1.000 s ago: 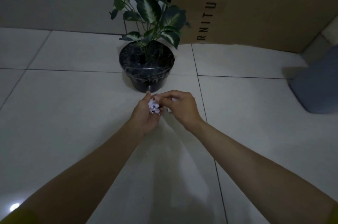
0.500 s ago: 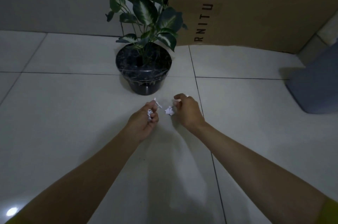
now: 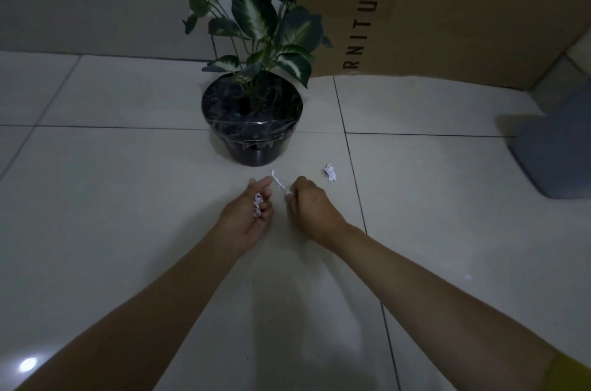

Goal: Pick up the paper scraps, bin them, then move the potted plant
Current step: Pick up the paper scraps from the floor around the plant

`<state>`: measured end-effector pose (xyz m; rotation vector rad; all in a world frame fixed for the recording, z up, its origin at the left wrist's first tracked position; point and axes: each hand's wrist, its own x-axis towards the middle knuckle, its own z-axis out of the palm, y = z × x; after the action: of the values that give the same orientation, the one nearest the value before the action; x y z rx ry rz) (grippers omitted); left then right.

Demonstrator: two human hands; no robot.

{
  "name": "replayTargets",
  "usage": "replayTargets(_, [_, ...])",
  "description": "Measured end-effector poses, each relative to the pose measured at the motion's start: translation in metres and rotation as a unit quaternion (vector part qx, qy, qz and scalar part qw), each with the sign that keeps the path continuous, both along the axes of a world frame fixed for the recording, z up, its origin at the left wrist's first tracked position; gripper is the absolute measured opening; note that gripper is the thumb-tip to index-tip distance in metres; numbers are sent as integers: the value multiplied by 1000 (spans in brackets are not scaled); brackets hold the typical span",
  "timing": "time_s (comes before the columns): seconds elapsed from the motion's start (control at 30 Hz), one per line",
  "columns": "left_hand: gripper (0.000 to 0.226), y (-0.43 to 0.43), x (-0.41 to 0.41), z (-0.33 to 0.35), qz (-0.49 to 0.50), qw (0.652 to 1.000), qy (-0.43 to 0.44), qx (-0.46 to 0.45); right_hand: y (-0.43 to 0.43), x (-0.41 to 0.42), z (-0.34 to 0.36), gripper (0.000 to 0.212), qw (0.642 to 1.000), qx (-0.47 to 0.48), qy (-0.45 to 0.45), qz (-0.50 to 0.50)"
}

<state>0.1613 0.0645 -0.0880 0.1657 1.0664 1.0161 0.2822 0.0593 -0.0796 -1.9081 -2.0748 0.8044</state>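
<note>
A potted plant (image 3: 252, 122) with green-and-white leaves stands in a black pot on the white tiled floor. Just in front of it, my left hand (image 3: 248, 215) is cupped around crumpled white paper scraps (image 3: 257, 203). My right hand (image 3: 311, 207) is beside it, fingers pinched on a small white scrap (image 3: 288, 196) at floor level. A thin paper strip (image 3: 277, 179) lies between the hands and the pot. Another crumpled scrap (image 3: 330, 172) lies on the floor to the right of the pot.
A large cardboard box (image 3: 447, 7) printed with letters leans behind the plant. A grey-blue bin (image 3: 556, 151) stands at the right edge. A low grey step (image 3: 96, 7) runs along the back left.
My hands have parted: the right hand left the left palm and went down to the floor onto a scrap. The view shifted, bringing a scrap on the right into sight.
</note>
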Motion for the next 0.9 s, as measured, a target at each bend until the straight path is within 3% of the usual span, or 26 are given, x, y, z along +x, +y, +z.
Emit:
replayTargets(0.13, [38, 5, -6, 1, 8, 1000, 0, 16, 16, 3, 16, 3, 986, -1, 130, -104])
replayTargets(0.3, [42, 14, -10, 5, 28, 999, -39, 19, 29, 2, 23, 13, 975, 19, 171, -143])
replayTargets(0.53, [47, 15, -11, 0, 29, 999, 3, 22, 26, -16, 5, 38, 998, 25, -53, -3])
replayTargets(0.67, [47, 15, -11, -1, 27, 1000, 10, 12, 22, -25, -8, 28, 992, 50, -105, 43])
replayTargets(0.73, [47, 14, -12, -3, 24, 1000, 9, 9, 22, -25, -9, 23, 998, 32, -43, 30])
replayTargets(0.8, [47, 13, -11, -3, 20, 1000, 10, 8, 23, -22, -4, 14, 997, -3, 74, -10])
replayTargets(0.9, [48, 12, -8, -3, 11, 1000, 22, 9, 28, -11, 6, 35, 966, -19, 233, -113])
